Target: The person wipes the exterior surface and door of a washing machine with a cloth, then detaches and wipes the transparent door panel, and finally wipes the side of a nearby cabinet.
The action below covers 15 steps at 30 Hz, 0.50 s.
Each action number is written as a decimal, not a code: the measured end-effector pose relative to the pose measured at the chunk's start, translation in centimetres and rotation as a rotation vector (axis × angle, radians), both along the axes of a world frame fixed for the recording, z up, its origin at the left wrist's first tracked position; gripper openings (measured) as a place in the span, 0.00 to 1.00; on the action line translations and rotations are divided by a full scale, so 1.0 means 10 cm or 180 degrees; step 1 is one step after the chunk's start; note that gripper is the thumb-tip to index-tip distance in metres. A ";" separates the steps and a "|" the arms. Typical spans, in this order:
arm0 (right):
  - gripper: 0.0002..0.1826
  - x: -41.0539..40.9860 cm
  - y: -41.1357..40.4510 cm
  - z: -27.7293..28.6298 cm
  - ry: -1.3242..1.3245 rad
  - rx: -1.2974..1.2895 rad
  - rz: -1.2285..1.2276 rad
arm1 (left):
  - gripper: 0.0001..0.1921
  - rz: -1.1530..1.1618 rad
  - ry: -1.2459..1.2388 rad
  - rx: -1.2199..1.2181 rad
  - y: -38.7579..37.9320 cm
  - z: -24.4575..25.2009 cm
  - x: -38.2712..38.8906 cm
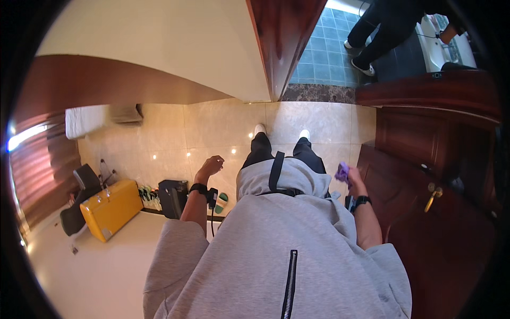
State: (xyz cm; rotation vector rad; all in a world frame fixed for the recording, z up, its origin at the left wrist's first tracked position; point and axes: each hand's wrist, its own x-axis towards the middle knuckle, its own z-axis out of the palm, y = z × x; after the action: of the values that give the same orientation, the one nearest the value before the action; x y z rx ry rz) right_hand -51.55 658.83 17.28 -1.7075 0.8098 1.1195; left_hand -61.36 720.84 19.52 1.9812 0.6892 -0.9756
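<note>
My right hand [354, 178] grips a crumpled purple cloth [342, 172], held out to the right of my body near the dark red wooden door [434, 243]. Out to the left, my left hand [211, 165] hangs in the air above the tiled floor [223, 131]. Its fingers are loosely curled and nothing shows in them. Each wrist carries a dark band with a small device; a cable runs from the left one.
Ahead, a stone threshold [318, 93] leads to a blue-tiled floor [324, 52], where another person [382, 32] stands beside a white washbasin [435, 48]. A wooden door frame [287, 36] borders the opening. A yellow suitcase [113, 209], black suitcase [174, 199], green slipper [221, 202] and chair [77, 203] stand left.
</note>
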 end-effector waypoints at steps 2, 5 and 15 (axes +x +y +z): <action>0.26 -0.36 -0.07 0.02 0.0089 -0.0072 -0.0206 | 0.14 -0.0249 -0.0218 -0.0112 0.14 -0.07 0.20; 0.23 -0.85 0.03 0.06 0.0454 -0.0099 -0.0705 | 0.12 -0.0364 -0.0453 0.0009 0.36 -0.22 0.44; 0.25 0.38 0.45 0.28 -0.0315 -0.0066 0.0412 | 0.14 -0.0218 -0.0395 -0.0200 0.14 -0.10 0.67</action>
State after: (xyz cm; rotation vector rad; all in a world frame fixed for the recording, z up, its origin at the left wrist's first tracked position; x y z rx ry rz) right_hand -47.79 663.34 20.09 -1.8390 0.6592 1.1063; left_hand -54.69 722.27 18.54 2.0024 0.5192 -0.8951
